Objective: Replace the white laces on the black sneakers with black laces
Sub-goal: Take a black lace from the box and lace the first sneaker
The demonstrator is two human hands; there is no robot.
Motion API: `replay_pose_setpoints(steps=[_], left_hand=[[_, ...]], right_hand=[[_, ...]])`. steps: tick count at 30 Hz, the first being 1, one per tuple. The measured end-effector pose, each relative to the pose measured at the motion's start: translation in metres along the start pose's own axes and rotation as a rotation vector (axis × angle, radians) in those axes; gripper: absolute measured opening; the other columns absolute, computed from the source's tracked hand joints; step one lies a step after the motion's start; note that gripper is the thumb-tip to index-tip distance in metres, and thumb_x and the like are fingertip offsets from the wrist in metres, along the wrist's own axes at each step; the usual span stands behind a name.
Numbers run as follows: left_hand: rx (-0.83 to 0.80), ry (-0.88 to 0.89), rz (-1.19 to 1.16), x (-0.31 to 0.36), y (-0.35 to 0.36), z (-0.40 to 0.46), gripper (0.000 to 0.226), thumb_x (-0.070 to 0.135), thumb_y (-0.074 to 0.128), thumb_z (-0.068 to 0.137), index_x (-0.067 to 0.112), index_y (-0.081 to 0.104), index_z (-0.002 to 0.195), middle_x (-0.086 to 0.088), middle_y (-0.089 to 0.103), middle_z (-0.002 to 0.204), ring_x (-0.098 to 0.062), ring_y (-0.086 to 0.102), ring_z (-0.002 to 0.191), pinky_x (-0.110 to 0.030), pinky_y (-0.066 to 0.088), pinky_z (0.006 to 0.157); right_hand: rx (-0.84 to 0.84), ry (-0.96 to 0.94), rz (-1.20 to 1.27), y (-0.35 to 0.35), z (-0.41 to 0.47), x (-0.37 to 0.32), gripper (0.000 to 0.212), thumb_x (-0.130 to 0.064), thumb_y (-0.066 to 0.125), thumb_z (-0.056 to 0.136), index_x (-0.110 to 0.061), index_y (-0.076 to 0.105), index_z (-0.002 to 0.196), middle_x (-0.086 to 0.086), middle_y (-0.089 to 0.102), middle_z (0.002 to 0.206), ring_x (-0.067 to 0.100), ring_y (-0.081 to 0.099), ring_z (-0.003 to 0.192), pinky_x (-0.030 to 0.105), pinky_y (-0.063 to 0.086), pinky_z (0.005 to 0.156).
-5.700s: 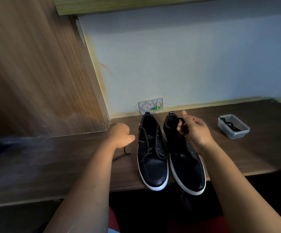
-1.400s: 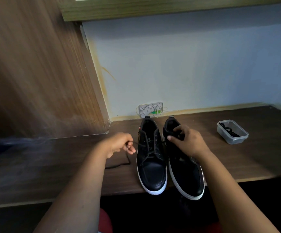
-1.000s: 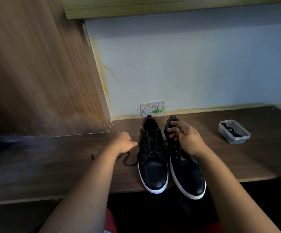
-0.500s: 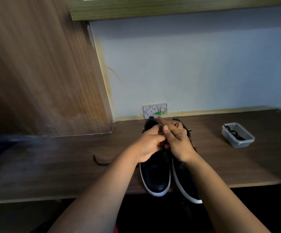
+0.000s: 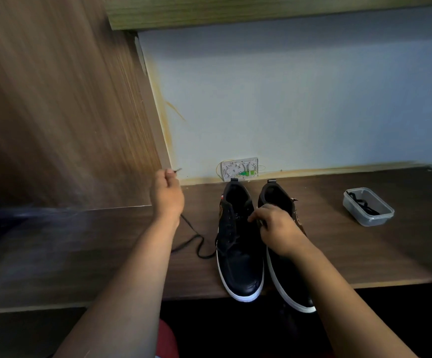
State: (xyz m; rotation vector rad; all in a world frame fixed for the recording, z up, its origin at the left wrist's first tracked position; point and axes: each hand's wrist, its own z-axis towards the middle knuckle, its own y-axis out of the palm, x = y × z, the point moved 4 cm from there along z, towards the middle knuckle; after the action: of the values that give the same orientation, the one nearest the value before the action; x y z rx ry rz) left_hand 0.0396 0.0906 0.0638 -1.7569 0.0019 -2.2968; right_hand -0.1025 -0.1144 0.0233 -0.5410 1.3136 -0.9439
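Two black sneakers with white soles stand side by side on the dark wooden desk, toes over its front edge: the left sneaker [image 5: 238,244] and the right sneaker [image 5: 284,275]. My left hand [image 5: 167,195] is raised to the left of them and pinches the tip of a black lace [image 5: 196,241], which trails down over the desk to the left sneaker. On the right sneaker's tongue area rests my right hand [image 5: 278,229], fingers curled at the eyelets. Whether it holds a lace end is hidden.
A clear plastic tub [image 5: 368,206] with black laces inside sits on the desk at the right. A white wall socket plate [image 5: 239,169] is behind the sneakers. A tall wooden panel [image 5: 62,104] stands at the left.
My left hand has pulled away from the sneakers, up and to the left, drawing the black lace out. My right hand has dropped lower onto the right sneaker.
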Motion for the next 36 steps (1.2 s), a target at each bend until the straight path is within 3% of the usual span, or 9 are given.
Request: replay_pose_setpoints(steps=[5, 9, 11, 13, 16, 18, 23, 30, 36], left_hand=[[0.208, -0.04, -0.206, 0.006, -0.025, 0.011, 0.029, 0.022, 0.036, 0.105, 0.021, 0.04, 0.076, 0.003, 0.043, 0.065, 0.005, 0.041, 0.046, -0.01, 0.032, 0.048], [-0.147, -0.146, 0.03, -0.006, -0.008, 0.001, 0.02, 0.022, 0.046, 0.102, 0.016, 0.056, 0.086, 0.002, 0.057, 0.077, -0.01, 0.051, 0.078, -0.021, 0.039, 0.065], [-0.408, -0.165, 0.169, -0.015, 0.01, -0.016, 0.015, 0.017, 0.05, 0.1, 0.015, 0.061, 0.089, -0.001, 0.066, 0.085, -0.014, 0.055, 0.088, -0.028, 0.042, 0.076], [-0.578, -0.18, 0.205, -0.021, 0.029, -0.036, 0.013, 0.009, 0.053, 0.097, 0.013, 0.06, 0.087, -0.003, 0.068, 0.083, -0.016, 0.059, 0.083, -0.027, 0.046, 0.067], [-0.63, -0.222, 0.168, -0.028, 0.049, -0.048, 0.022, 0.0, 0.053, 0.093, 0.017, 0.057, 0.08, -0.011, 0.068, 0.091, -0.018, 0.061, 0.075, -0.023, 0.046, 0.059], [-0.572, -0.246, 0.177, -0.032, 0.054, -0.045, 0.019, 0.002, 0.053, 0.092, 0.02, 0.055, 0.087, -0.011, 0.065, 0.104, -0.024, 0.062, 0.086, -0.03, 0.051, 0.07], [-0.482, 0.066, 1.115, -0.023, 0.03, -0.034, 0.031, 0.026, 0.055, 0.093, 0.02, 0.049, 0.123, -0.006, 0.05, 0.128, -0.029, 0.043, 0.121, -0.043, 0.04, 0.094], [-0.721, 0.257, 0.66, 0.004, 0.063, -0.085, 0.028, 0.049, 0.067, 0.082, 0.023, 0.06, 0.088, 0.006, 0.065, 0.085, -0.014, 0.061, 0.076, -0.029, 0.05, 0.067], [-0.686, 0.326, 0.855, 0.003, 0.078, -0.096, 0.016, 0.029, 0.067, 0.086, 0.016, 0.067, 0.095, -0.003, 0.068, 0.098, -0.023, 0.064, 0.089, -0.031, 0.051, 0.071]], right_hand=[[-0.172, 0.01, -0.121, 0.013, -0.006, 0.001, 0.039, -0.003, 0.052, 0.075, -0.018, 0.057, 0.111, 0.004, 0.049, 0.106, 0.024, 0.048, 0.103, 0.037, 0.047, 0.088], [-0.053, -0.035, -0.048, 0.017, -0.008, 0.001, 0.007, -0.017, 0.061, 0.088, -0.017, 0.06, 0.094, -0.001, 0.052, 0.094, 0.019, 0.055, 0.087, 0.032, 0.046, 0.077], [0.044, -0.05, 0.008, 0.015, -0.008, -0.001, 0.012, -0.024, 0.06, 0.092, -0.014, 0.06, 0.085, -0.001, 0.055, 0.084, 0.014, 0.053, 0.078, 0.023, 0.04, 0.069], [0.125, 0.008, 0.13, 0.013, -0.007, -0.003, 0.024, -0.029, 0.055, 0.096, -0.012, 0.058, 0.079, 0.002, 0.059, 0.075, 0.012, 0.055, 0.07, 0.021, 0.038, 0.064], [0.129, 0.136, 0.53, 0.017, -0.005, -0.004, 0.022, -0.016, 0.045, 0.101, -0.013, 0.06, 0.086, 0.002, 0.068, 0.083, 0.01, 0.064, 0.074, 0.022, 0.047, 0.07], [0.136, 0.156, 0.617, 0.017, -0.005, -0.003, 0.024, -0.002, 0.041, 0.1, -0.015, 0.061, 0.095, 0.002, 0.068, 0.092, 0.011, 0.065, 0.084, 0.02, 0.049, 0.074], [0.341, 0.238, 0.452, 0.003, -0.005, 0.015, 0.036, 0.009, 0.039, 0.091, -0.019, 0.06, 0.096, 0.0, 0.065, 0.088, 0.011, 0.066, 0.081, 0.016, 0.052, 0.076], [0.332, 0.309, 0.517, 0.005, -0.002, 0.023, 0.031, 0.008, 0.039, 0.093, -0.014, 0.059, 0.102, 0.005, 0.067, 0.091, 0.011, 0.068, 0.084, 0.015, 0.054, 0.073], [0.194, 0.205, 0.447, 0.006, -0.005, 0.016, 0.04, 0.009, 0.037, 0.091, -0.019, 0.062, 0.103, 0.002, 0.066, 0.095, 0.009, 0.067, 0.089, 0.027, 0.055, 0.083]])
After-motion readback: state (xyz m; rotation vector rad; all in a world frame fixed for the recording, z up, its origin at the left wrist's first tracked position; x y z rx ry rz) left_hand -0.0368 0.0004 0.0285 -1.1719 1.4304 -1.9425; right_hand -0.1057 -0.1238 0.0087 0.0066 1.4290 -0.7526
